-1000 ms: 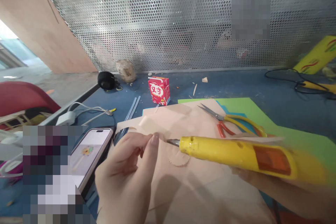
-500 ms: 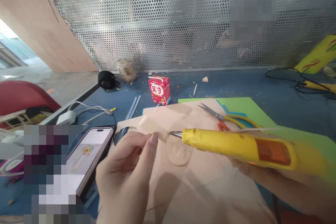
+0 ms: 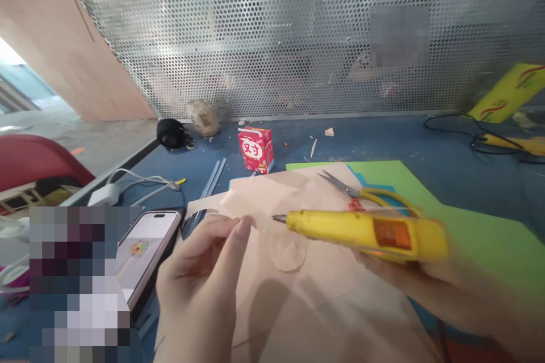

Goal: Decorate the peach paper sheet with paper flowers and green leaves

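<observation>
My left hand (image 3: 204, 283) pinches a small pale piece of paper (image 3: 244, 210) between thumb and forefinger. Wrapped around a yellow hot glue gun (image 3: 332, 229) is my right hand (image 3: 409, 278), blurred and partly hidden behind the gun's body. The gun's metal tip points left and is close to the paper piece's right edge; whether they touch I cannot tell. Below the tip, a round pale paper piece with a scalloped edge (image 3: 289, 255) lies on large peach paper sheets (image 3: 298, 306).
Scissors (image 3: 340, 184) with yellow and orange handles lie on the sheets, beside green paper (image 3: 464, 238). A red drink carton (image 3: 258, 150) stands behind. At left are a phone (image 3: 147, 255), glue sticks (image 3: 213, 178) and a white charger (image 3: 104, 194). A perforated metal panel (image 3: 276, 39) borders the table.
The glue gun's rear end has swung leftward in view, and its body looks shorter. Its tip stays near the pinched paper. The whole view has shifted slightly.
</observation>
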Demonstrator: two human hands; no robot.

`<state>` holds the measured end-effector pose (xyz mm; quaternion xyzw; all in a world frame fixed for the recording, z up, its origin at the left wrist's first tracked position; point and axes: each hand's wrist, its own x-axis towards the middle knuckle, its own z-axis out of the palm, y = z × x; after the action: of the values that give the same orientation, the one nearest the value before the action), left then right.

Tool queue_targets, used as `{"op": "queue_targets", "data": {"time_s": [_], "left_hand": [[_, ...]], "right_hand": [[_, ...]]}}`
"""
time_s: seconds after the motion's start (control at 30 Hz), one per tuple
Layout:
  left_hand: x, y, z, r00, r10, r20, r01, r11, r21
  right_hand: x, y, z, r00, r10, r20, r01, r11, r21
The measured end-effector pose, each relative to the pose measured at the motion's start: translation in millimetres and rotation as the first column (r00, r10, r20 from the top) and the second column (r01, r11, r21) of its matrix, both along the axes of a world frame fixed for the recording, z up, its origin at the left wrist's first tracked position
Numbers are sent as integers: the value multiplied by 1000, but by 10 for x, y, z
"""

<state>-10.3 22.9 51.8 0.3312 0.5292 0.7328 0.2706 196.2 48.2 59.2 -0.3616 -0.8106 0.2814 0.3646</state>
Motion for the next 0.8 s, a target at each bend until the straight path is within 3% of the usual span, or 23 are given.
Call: {"op": "queue_targets", "data": {"time_s": [0.1, 0.23, 0.33, 0.43, 0.57, 0.7, 0.8], "left_hand": [[-28, 51, -38, 1000, 12, -3, -12, 1000, -19], [9, 69, -42, 996, 27, -85, -30, 999, -30], [8, 32, -11, 981, 14, -195, -25, 998, -52], [-125, -4, 25, 960, 4, -279, -27, 996, -80], [-424, -44, 78, 882, 29, -471, -122, 978, -168], [-655, -95, 51, 851, 77, -520, -211, 956, -204], [-812, -101, -85, 814, 80, -575, -257, 938, -234]], "right_hand": [[-5, 73, -67, 997, -72, 23, 73, 997, -22], [12, 235, -112, 964, -264, 15, 264, 961, -82], [89, 385, -103, 894, -449, 5, 446, 887, -117], [220, 550, -75, 842, -530, 102, 540, 830, -142], [454, 786, -110, 623, -714, 319, 753, 658, 1], [706, 990, -253, 560, -736, 380, 788, 615, 31], [841, 1094, -355, 517, -750, 412, 815, 579, 30]]}}
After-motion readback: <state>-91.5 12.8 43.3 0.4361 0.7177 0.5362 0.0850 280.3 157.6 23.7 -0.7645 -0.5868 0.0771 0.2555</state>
